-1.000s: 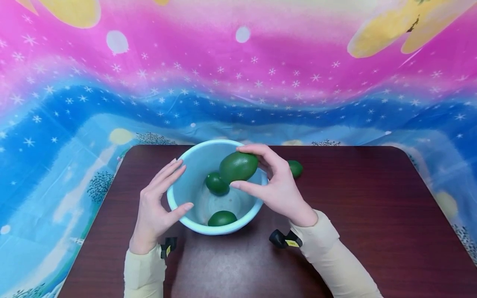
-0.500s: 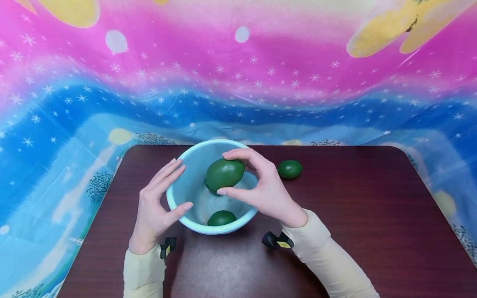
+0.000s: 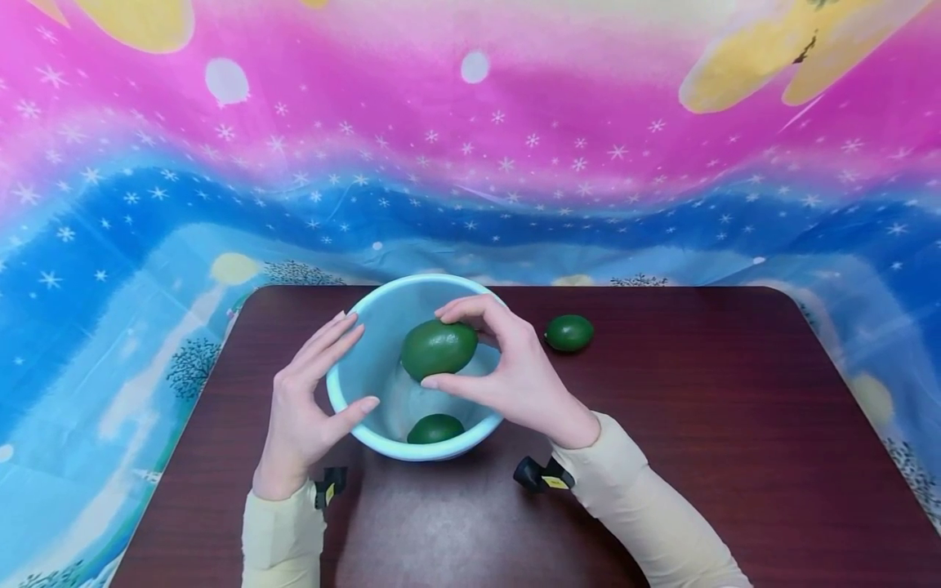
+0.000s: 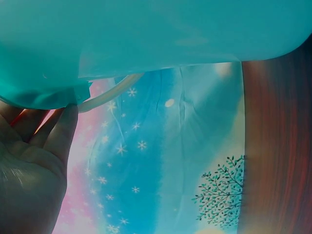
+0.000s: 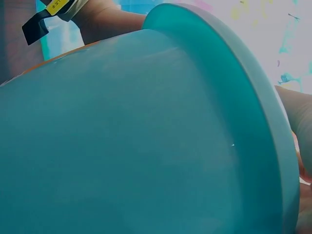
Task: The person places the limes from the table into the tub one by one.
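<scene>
A light-blue plastic bucket (image 3: 378, 445) stands at the left of the table in the head view. My right hand (image 3: 525, 384) holds a large, glossy green avocado (image 3: 439, 349) between thumb and fingers, inside the bucket's mouth. Below it, a green fruit (image 3: 435, 429) lies low in the bucket, partly hidden by the front rim. My left hand (image 3: 305, 408) rests on the left of the rim with fingers straight and thumb spread. In the left wrist view, the fingertips (image 4: 70, 114) touch the rim's outside near a pale handle (image 4: 109, 95). The bucket hides the avocado from the right wrist view.
A smaller green lime (image 3: 569, 333) lies on the dark wooden table (image 3: 698, 425), right of the bucket. Behind the table hangs a pink and blue snowflake-patterned cloth (image 3: 441, 180). Black wrist cameras (image 3: 542, 474) sit at both cuffs.
My right hand has carried the avocado left, further over the bucket, now covering a fruit seen inside earlier. The lime on the table has come fully into view. My left hand has stayed put.
</scene>
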Demonstrator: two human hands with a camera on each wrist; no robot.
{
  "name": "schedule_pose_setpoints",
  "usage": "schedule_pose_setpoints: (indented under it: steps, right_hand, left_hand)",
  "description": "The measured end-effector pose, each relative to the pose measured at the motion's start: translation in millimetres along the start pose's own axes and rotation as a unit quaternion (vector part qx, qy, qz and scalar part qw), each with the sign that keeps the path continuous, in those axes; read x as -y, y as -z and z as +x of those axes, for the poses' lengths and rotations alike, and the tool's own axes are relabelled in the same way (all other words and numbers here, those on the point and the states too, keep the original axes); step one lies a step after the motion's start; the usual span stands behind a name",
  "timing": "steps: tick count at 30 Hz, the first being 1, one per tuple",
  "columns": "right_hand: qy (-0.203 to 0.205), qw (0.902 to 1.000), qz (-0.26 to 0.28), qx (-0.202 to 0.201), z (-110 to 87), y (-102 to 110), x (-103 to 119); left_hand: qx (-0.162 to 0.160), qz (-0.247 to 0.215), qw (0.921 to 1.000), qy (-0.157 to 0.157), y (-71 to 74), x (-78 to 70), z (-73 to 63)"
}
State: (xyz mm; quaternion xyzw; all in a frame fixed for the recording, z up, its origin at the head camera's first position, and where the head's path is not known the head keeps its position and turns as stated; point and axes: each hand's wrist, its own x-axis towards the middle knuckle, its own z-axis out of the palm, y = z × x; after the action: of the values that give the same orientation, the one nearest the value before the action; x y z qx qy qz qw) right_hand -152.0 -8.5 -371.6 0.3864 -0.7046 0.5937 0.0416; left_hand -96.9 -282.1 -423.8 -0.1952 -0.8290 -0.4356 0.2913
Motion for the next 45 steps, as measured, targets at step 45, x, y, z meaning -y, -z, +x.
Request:
schedule_pose_setpoints:
  steps: [45]
  right_hand:
    - [-0.031, 0.9993, -0.012, 0.019, 0.8, -0.4, 3.9]
  left_hand:
    - [0.009, -0.002, 0.9999, 0.013, 2.0, 0.8, 0.2]
